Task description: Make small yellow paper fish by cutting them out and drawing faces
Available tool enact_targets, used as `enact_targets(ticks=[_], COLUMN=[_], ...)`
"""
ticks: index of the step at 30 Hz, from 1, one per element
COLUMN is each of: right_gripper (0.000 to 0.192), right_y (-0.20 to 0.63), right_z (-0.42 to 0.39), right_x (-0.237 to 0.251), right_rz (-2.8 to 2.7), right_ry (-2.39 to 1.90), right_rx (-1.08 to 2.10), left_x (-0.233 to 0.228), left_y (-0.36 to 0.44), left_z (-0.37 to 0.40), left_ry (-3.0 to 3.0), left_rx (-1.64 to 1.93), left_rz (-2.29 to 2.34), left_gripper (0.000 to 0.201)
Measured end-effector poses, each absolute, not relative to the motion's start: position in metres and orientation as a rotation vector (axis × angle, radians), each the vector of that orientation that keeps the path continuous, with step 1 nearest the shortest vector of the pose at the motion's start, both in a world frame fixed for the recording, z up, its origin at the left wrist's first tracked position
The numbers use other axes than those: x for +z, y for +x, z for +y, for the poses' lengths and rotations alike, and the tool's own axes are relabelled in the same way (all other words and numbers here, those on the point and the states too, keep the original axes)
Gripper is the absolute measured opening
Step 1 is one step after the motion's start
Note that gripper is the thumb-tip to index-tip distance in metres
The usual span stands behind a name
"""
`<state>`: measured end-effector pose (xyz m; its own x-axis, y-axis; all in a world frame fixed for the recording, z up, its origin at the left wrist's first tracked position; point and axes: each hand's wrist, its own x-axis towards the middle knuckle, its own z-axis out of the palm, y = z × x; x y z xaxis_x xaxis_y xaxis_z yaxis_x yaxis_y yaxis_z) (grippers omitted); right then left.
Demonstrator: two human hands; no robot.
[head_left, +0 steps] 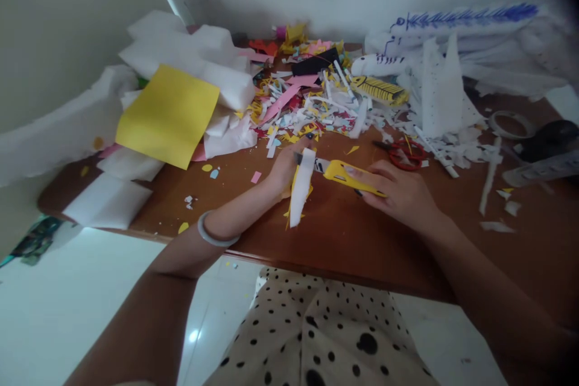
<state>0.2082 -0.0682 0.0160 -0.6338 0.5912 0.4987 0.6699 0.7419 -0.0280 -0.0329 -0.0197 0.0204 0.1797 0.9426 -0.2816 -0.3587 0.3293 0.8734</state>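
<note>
My right hand (398, 190) grips a yellow utility knife (348, 176), its blade out and pointing left. The blade meets a narrow white foam strip (302, 190) with yellow edging behind it. My left hand (289, 166) is closed around the far side of this strip, its fingers partly hidden by the piece. Red-handled scissors (404, 154) lie on the table just beyond my right hand.
Heaped paper and foam scraps (307, 102) cover the back of the brown table (362, 241). At left, a yellow sheet (169, 114) rests on white foam blocks (199, 54). A tape roll (511, 125) and a marked foam sheet (434, 84) are at right.
</note>
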Motion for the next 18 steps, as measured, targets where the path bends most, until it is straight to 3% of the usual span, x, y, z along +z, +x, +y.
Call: enact_targets(ticks=[18], right_gripper=[0.044], right_y=[0.2087], right_z=[-0.0666], right_x=[0.0167], right_rz=[-2.42], right_ry=[-0.953], right_rx=[-0.076], left_x=[0.0156], left_y=[-0.0329], left_z=[-0.0233], left_ry=[0.796], left_rx=[1.092], left_rz=[0.901], left_gripper=[0.022])
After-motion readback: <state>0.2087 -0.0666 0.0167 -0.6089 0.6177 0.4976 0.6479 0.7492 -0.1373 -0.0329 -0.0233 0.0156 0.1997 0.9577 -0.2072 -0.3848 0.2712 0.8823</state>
